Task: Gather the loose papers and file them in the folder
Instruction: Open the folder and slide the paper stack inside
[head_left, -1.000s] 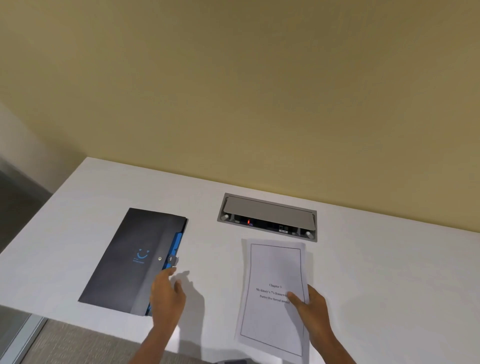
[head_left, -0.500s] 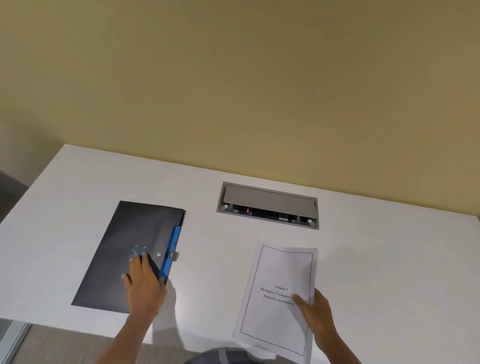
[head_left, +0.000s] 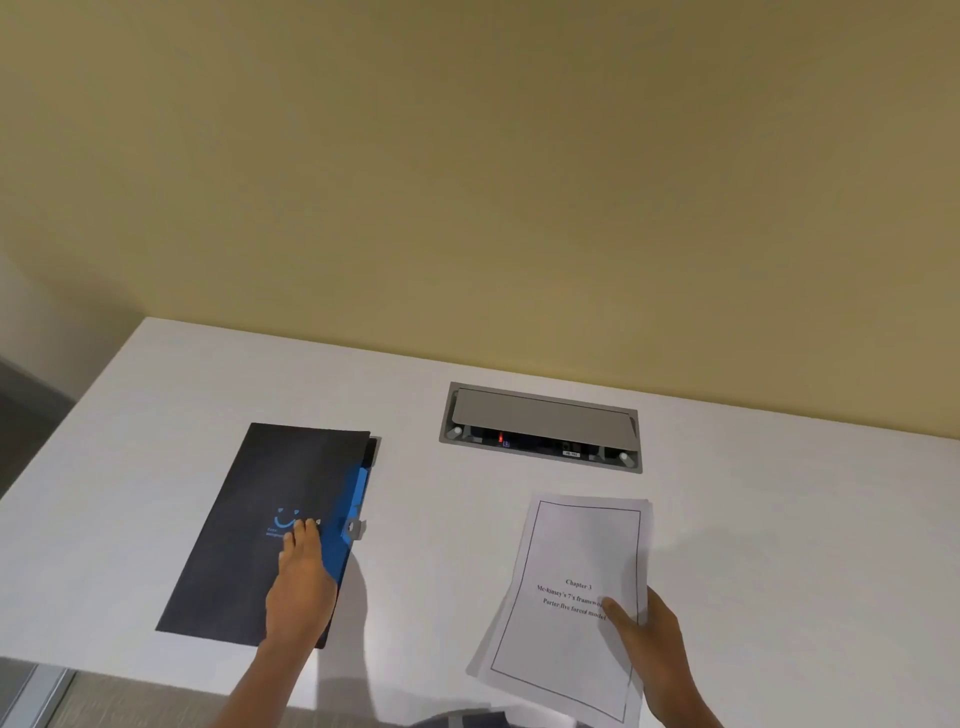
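Dark flat rectangular folder (head_left: 270, 519) with blue inner edge and blue smiley print lies closed on white desk (head_left: 156, 415), left of the grey recessed cable box (head_left: 540, 427). Left hand (head_left: 301, 582) rests flat on the folder's cover, fingers extended, palm down, gripping nothing. Thin stack of white printed papers (head_left: 571, 597) with a black border sits just in front of the cable box, near edge past the desk edge. Right hand (head_left: 647, 644) pinches the stack's right edge, thumb on top.
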